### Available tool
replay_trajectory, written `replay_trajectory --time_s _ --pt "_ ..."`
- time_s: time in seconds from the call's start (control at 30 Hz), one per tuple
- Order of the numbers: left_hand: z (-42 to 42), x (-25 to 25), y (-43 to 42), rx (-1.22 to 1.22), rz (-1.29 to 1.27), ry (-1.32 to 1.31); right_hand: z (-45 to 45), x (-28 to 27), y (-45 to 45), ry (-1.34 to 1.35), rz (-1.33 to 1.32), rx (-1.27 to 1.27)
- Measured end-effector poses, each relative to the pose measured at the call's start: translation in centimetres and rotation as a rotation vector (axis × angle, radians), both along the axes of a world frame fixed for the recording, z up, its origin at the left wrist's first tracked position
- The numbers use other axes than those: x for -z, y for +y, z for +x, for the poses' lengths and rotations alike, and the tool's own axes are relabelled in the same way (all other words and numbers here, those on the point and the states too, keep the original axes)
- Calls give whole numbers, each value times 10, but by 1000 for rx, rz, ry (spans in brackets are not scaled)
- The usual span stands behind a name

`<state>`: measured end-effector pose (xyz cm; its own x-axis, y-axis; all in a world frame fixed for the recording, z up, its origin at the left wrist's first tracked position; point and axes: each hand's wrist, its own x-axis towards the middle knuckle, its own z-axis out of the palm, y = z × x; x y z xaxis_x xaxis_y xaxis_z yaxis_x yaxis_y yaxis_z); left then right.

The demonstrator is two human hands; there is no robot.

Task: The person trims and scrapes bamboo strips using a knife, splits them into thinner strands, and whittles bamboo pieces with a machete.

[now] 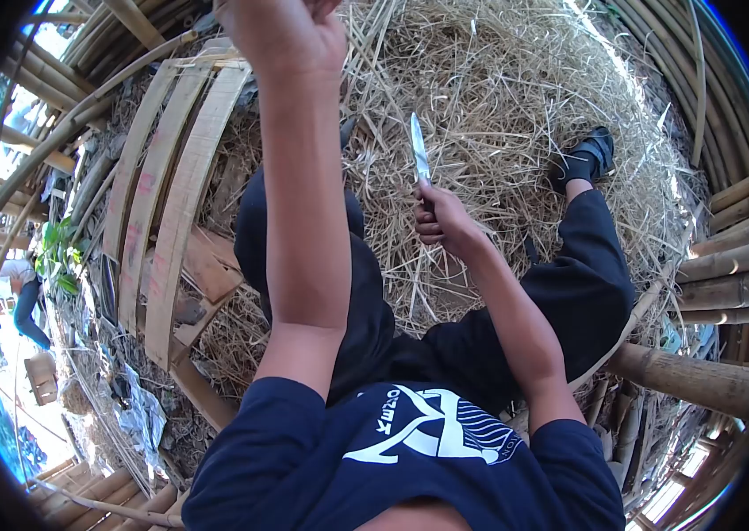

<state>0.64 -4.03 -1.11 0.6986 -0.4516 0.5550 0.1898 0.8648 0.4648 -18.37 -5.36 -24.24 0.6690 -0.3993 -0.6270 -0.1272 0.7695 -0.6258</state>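
A knife (418,147) with a bright blade and a dark handle is in my right hand (448,219), whose fingers wrap around the handle. Its blade points forward, away from my body, above the straw (472,97). My left hand (290,40) is raised at the top edge of the view, with the arm stretched forward. Most of its fingers are cut off by the frame, so whether it holds anything is hidden.
Dry straw and shavings cover the ground around my legs. Wooden slats (184,208) stand at my left, beside bamboo poles (38,150). At my right are stacked bamboo poles (728,261) and a thick bamboo pole (688,380). Another person (25,296) is at the far left.
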Motion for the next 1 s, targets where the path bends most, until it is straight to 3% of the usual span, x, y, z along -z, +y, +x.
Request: replay_trajectory --time_s 0.07,0.13,0.17,0.23,0.27,0.3,0.37,0.4,0.47,0.5,0.57,0.6,0.63,0.67,0.7,0.77,0.83,0.9,0.97,1.0 --pt "15 7 -1 75 -27 -37 1 -17 2 -16 -8 69" --pt "6 2 -1 45 -28 -45 9 -33 14 54 -1096 282" --pt "3 2 0 17 -24 -63 9 -42 19 54 -1087 270" --pt "4 6 -1 -10 -8 -50 8 -54 26 -38 -1408 285" --pt "2 4 0 15 -15 -40 7 -27 24 -66 -1407 252" --pt "-2 2 -1 46 -28 -32 5 -2 28 108 -1372 205" --pt "0 7 -4 105 -67 -114 -2 95 18 620 -1404 -178" --pt "-6 5 -2 105 -35 -73 6 90 12 615 -1413 -155" --pt "0 5 1 140 -9 -61 19 65 13 380 -740 -33" --pt "9 10 1 135 6 -59 12 21 13 158 -169 -20" --pt "25 19 -6 179 -111 -16 1 19 1 -165 199 52" --pt "27 19 -4 611 -312 207 3 8 3 -166 191 60" --pt "28 18 -2 1013 -466 514 8 -10 9 -98 -196 151" --pt "28 18 -2 1021 -474 501 11 -26 13 -25 -576 233" --pt "26 19 -3 788 -389 287 10 -38 15 -23 -571 223" --pt "24 21 -5 246 -153 -62 8 -56 19 -90 -1401 297" --pt "20 19 -6 244 -129 -58 5 -41 28 -107 -1442 301" --pt "21 24 -4 255 -96 -85 5 30 32 236 -1269 183" --pt "18 21 -5 266 -83 -133 1 90 29 659 -1317 -107" --pt "14 18 -3 291 -95 -122 13 113 23 619 -1308 45"
